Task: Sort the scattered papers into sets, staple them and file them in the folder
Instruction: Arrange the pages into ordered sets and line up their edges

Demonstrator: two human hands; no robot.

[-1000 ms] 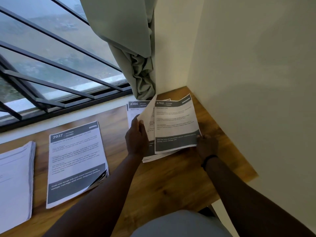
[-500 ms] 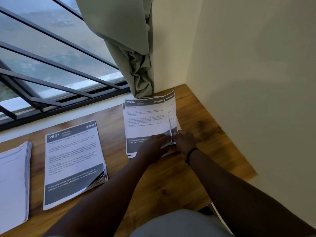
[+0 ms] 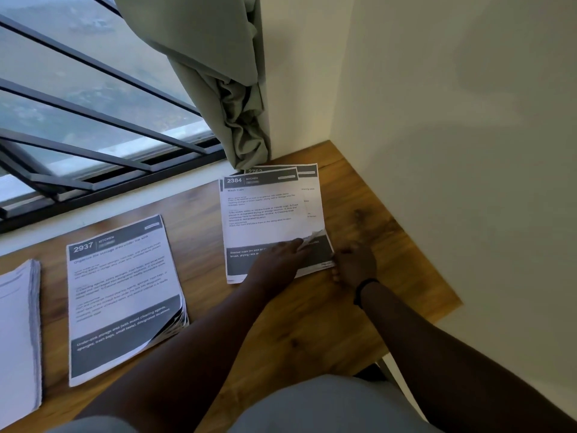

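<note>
We're at a wood desk. Left hand pinches the curled corner of the 2384 stack, just right of the 2937 stack; right hand steadies its edge w/ fingers, grip unclear. Risk: corner tears or sheets slide askew.
</note>
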